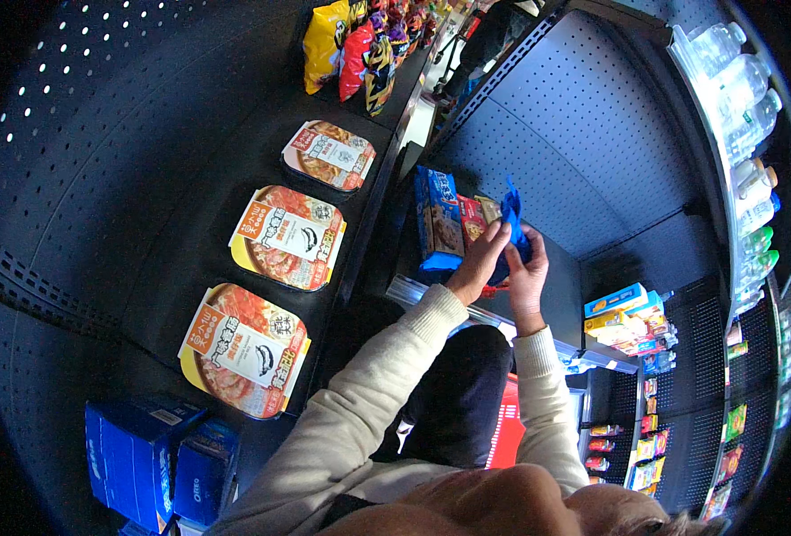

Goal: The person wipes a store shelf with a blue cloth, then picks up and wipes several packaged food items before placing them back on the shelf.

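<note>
Over a dark shelf ahead, both hands meet at a blue plastic packet. My left hand pinches its near side with thumb and fingers. My right hand grips it from the other side, its fingers wrapped around the lower part. The packet stands on edge, so its front is turned out of sight. Just left of the hands, a larger blue snack bag and a red packet stand upright on the shelf. A tan packet is partly hidden behind my left hand.
Boxed instant meals line the black shelf at left, with blue Oreo boxes nearer me. Chip bags stand at the far end. A red basket is below my right forearm. Bottles and cartons occupy shelves at right.
</note>
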`<act>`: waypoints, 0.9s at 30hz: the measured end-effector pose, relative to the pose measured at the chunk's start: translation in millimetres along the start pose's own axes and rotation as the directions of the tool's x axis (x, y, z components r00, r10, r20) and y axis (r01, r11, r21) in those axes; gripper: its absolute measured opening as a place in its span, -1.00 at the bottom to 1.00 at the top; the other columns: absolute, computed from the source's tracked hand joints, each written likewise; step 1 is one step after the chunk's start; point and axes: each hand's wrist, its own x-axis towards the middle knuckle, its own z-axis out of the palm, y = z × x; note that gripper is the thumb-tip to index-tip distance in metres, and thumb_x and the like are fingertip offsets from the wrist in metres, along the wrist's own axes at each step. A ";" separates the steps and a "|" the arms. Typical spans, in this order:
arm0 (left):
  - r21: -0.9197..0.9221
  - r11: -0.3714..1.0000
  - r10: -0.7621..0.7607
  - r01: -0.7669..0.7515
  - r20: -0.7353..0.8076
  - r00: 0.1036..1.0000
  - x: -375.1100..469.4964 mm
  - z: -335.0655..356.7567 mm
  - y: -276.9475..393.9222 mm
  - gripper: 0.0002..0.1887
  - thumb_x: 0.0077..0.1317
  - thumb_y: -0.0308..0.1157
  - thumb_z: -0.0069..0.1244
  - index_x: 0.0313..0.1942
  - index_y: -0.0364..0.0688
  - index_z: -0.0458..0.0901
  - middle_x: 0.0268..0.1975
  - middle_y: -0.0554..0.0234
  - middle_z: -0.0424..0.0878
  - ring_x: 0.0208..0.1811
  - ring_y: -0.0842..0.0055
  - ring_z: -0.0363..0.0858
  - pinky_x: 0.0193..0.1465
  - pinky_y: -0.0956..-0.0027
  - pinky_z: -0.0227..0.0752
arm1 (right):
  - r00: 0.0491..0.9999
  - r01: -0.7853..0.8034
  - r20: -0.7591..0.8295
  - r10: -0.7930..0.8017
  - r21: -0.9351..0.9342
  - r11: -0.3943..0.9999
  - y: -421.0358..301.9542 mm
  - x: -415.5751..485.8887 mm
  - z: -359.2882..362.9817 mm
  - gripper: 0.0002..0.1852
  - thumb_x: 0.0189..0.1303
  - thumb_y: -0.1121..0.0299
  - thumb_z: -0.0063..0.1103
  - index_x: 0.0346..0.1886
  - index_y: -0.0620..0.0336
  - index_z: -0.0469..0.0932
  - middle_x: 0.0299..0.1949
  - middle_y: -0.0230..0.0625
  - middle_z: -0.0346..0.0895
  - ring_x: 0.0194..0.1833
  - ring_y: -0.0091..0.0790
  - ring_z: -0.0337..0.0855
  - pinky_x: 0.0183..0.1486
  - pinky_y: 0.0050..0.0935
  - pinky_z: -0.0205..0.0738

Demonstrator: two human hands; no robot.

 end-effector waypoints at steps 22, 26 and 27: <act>-0.060 0.994 -0.097 0.089 -0.145 0.985 25.9 8.3 -43.1 -0.55 0.49 -0.06 -0.06 -0.08 -0.37 0.59 -0.10 -0.04 0.68 -0.03 0.35 0.66 0.06 0.24 0.47 | 0.972 -0.063 -0.212 0.098 0.166 0.984 52.2 41.1 -35.7 -0.76 0.50 0.30 0.06 -0.02 0.29 0.56 -0.17 -0.37 0.59 -0.20 -0.53 0.54 -0.14 -0.50 0.49; 0.257 0.966 0.009 0.009 -0.069 0.998 33.1 9.2 -70.4 -0.70 0.56 -0.20 -0.14 0.00 -0.28 0.52 -0.12 0.16 0.62 -0.05 0.34 0.57 0.13 0.26 0.40 | 0.975 -0.021 -0.215 0.056 0.160 0.987 49.2 62.0 -69.3 -0.71 0.49 0.16 0.12 -0.15 0.22 0.62 -0.30 -0.45 0.57 -0.27 -0.60 0.49 -0.18 -0.55 0.42; 0.358 0.931 -0.064 0.068 -0.023 0.998 32.4 9.4 -73.5 -0.69 0.57 -0.20 -0.16 0.02 -0.28 0.52 -0.12 0.13 0.60 -0.04 0.29 0.56 0.13 0.23 0.38 | 0.987 -0.002 -0.158 0.027 0.158 0.987 49.2 65.6 -82.8 -0.71 0.47 0.15 0.15 -0.18 0.21 0.63 -0.32 -0.47 0.57 -0.30 -0.61 0.48 -0.19 -0.56 0.41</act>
